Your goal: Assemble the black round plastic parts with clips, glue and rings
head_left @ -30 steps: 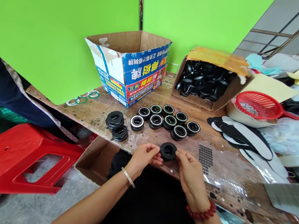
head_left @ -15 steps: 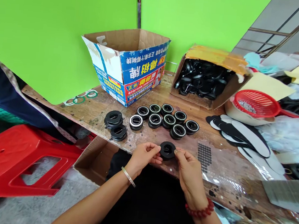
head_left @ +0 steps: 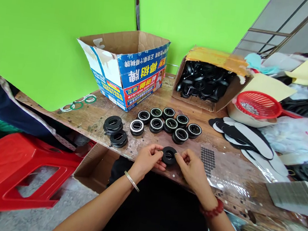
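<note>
A black round plastic ring [head_left: 169, 155] with a slot in its middle is held between both my hands at the near edge of the wooden table [head_left: 93, 116]. My left hand [head_left: 148, 159] pinches its left rim, fingers curled. My right hand [head_left: 191, 169] pinches its right rim. Just beyond them lies a cluster of several black rings with silver rims [head_left: 167, 122]. Two short stacks of plain black rings [head_left: 115, 129] sit to the left. A sheet of small black dots [head_left: 208, 156] lies right of my hands.
An open blue printed carton [head_left: 126, 68] stands at the back left, and a tipped box of black rings [head_left: 207, 80] at the back right. A red strainer [head_left: 256, 104], black and white insoles [head_left: 248, 136] and plastic bags crowd the right. A red stool [head_left: 13, 170] is at the left.
My hands and the ring have kept their grip and sunk slightly toward the table edge. The view has shifted a little to the right.
</note>
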Demonstrator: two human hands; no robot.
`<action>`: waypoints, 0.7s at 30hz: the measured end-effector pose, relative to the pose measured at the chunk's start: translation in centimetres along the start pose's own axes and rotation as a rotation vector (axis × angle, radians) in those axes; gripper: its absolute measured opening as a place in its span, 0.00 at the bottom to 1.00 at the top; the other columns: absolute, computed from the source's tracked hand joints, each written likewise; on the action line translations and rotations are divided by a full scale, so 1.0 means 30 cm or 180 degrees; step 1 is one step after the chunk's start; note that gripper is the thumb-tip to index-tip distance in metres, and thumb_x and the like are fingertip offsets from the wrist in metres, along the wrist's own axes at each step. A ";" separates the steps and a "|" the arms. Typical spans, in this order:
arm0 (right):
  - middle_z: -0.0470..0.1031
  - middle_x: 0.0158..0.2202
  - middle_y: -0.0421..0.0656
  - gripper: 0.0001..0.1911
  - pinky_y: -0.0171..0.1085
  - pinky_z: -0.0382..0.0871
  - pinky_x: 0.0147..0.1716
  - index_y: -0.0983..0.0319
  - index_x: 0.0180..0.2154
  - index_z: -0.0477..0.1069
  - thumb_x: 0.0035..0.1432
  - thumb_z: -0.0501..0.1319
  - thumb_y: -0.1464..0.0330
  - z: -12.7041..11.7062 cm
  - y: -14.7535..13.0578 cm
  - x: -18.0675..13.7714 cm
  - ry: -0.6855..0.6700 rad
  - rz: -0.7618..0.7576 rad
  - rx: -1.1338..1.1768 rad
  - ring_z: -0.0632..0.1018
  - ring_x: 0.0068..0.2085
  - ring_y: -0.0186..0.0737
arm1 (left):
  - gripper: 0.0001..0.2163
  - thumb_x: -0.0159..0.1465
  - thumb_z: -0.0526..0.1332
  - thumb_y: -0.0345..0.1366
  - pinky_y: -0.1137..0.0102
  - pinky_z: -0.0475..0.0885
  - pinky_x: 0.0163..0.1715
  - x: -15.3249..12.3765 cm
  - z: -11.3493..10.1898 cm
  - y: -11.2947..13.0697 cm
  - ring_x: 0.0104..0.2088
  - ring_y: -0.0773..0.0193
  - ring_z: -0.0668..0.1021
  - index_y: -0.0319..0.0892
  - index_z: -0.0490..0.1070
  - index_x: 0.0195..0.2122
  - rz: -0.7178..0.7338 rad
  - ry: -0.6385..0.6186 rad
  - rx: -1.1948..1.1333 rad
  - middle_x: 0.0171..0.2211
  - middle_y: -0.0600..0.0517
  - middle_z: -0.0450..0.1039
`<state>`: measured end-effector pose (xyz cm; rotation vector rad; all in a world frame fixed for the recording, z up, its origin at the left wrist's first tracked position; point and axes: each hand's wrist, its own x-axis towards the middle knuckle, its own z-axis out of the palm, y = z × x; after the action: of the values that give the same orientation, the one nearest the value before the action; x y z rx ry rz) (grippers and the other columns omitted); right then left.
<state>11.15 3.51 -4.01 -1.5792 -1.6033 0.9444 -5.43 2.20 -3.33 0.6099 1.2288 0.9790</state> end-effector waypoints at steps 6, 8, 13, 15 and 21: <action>0.62 0.10 0.30 0.18 0.29 0.44 0.11 0.57 0.29 0.64 0.49 0.61 0.50 0.014 -0.017 0.069 -0.0820 0.0878 0.0847 0.58 0.10 0.29 | 0.11 0.59 0.66 0.41 0.77 0.69 0.11 0.042 0.013 0.008 0.13 0.66 0.75 0.40 0.69 0.36 -0.0066 -0.0187 0.0258 0.16 0.59 0.67; 0.59 0.08 0.29 0.18 0.28 0.43 0.11 0.57 0.25 0.63 0.49 0.61 0.50 0.023 -0.033 0.092 -0.0789 0.0822 0.0792 0.56 0.09 0.28 | 0.12 0.58 0.67 0.42 0.80 0.64 0.08 0.063 0.021 0.012 0.11 0.69 0.73 0.40 0.68 0.32 -0.0042 -0.0185 0.0339 0.18 0.59 0.69; 0.58 0.08 0.29 0.19 0.27 0.44 0.11 0.58 0.26 0.63 0.49 0.63 0.51 0.010 -0.041 0.091 -0.0935 0.0852 0.0924 0.57 0.10 0.27 | 0.14 0.56 0.70 0.41 0.80 0.66 0.10 0.065 0.018 0.015 0.11 0.71 0.72 0.40 0.67 0.34 -0.0031 -0.0247 0.0460 0.19 0.58 0.70; 0.61 0.10 0.28 0.20 0.26 0.44 0.11 0.58 0.31 0.64 0.49 0.64 0.50 -0.005 -0.028 0.064 -0.1201 0.1013 0.1207 0.57 0.11 0.27 | 0.18 0.52 0.73 0.39 0.77 0.72 0.15 0.042 0.008 0.007 0.15 0.68 0.76 0.39 0.68 0.39 -0.0059 -0.0335 0.0434 0.20 0.59 0.71; 0.68 0.17 0.30 0.28 0.23 0.45 0.12 0.58 0.42 0.62 0.47 0.67 0.49 -0.015 0.004 0.009 -0.1391 0.1042 0.1762 0.58 0.13 0.24 | 0.20 0.53 0.72 0.38 0.73 0.77 0.21 0.008 0.005 -0.029 0.19 0.68 0.77 0.41 0.70 0.44 0.0148 -0.0296 0.0209 0.20 0.64 0.62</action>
<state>11.58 3.80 -3.90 -1.3076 -1.1964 1.8307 -5.02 2.02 -4.13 0.7307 1.1720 0.9415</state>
